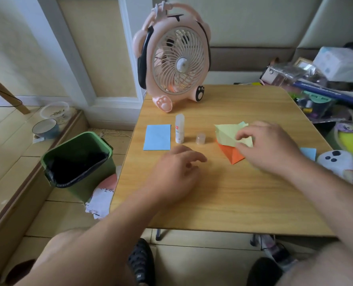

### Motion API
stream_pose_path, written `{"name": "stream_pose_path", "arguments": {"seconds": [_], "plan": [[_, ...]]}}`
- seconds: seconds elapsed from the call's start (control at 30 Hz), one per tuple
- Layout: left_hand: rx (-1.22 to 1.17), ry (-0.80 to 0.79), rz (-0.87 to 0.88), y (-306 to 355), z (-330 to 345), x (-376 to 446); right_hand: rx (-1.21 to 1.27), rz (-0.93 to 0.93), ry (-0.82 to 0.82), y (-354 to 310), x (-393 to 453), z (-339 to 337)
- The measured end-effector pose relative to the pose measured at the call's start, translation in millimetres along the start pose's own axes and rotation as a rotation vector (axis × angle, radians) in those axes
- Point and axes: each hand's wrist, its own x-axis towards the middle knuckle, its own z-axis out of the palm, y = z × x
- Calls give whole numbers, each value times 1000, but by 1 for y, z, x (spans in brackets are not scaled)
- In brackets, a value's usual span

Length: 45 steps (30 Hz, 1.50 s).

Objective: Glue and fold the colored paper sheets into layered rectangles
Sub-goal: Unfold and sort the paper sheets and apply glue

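A: Start close in. What are the hands doing?

B: The left hand (174, 172) hovers low over bare wood near the middle of the table (223, 203), fingers loosely curled and holding nothing. The right hand (268, 149) reaches further out and pinches the pale green sheet (226, 134) at its near right edge, thumb and fingertips closed on the paper.

A: And the papers themselves?

B: The green sheet is lifted and creased, lying partly over an orange sheet (232, 154) whose corner pokes out toward the person. I judge this as picking up a fresh sheet from the right-hand pile, with gluing not yet begun on it.

A: What does the next move call for?

B: Probably laying the green sheet flat on the open wood in front of the left hand, then fetching the glue stick (180, 131). It stands upright and uncapped; its cap (200, 138) stands apart just to its right. A finished-looking blue rectangle (157, 137) lies flat just left of the glue.

A: Room to work?

B: Plenty in the near half of the table. The right edge is crowded: another blue sheet (308, 152) sits at it, behind the right wrist. Further back, a pink fan (172, 56) stands at the far edge, well clear. A green bin (78, 162) sits on the floor off the left edge.
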Motion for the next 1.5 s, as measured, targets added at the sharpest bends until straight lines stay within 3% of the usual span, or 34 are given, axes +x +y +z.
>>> {"name": "stream_pose_path", "arguments": {"seconds": [0.13, 0.23, 0.3, 0.37, 0.5, 0.67, 0.83, 0.9, 1.0, 1.13, 1.4, 1.5], "plan": [[95, -78, 43, 28, 35, 29, 85, 223, 24, 32, -15, -12], [145, -42, 54, 39, 52, 46, 32, 280, -163, 37, -30, -17], [168, -17, 35, 41, 57, 51, -126, 212, -240, 31, -42, -17], [168, 7, 17, 45, 56, 56, -248, 108, -197, 26, -47, -13], [141, -4, 17, 49, 54, 64, -277, 43, -163, 37, -46, -1], [143, 39, 107, 50, 66, 58, -200, -113, 235, 37, -52, 13], [295, 215, 439, 50, 49, 41, -108, -457, 425, 2, -75, 21], [412, 170, 612, 43, 30, 28, -69, -515, 423, -5, -84, 28], [462, 70, 712, 31, 4, 2, 11, -571, 325, -10, -96, 38], [398, 57, 735, 20, -3, -28, 72, -586, 229, -18, -102, 45], [243, 98, 486, 9, 2, -27, 114, -606, 294, -29, -90, 44], [217, 124, 465, 6, 0, -25, 142, -617, 324, -29, -87, 40]]}}
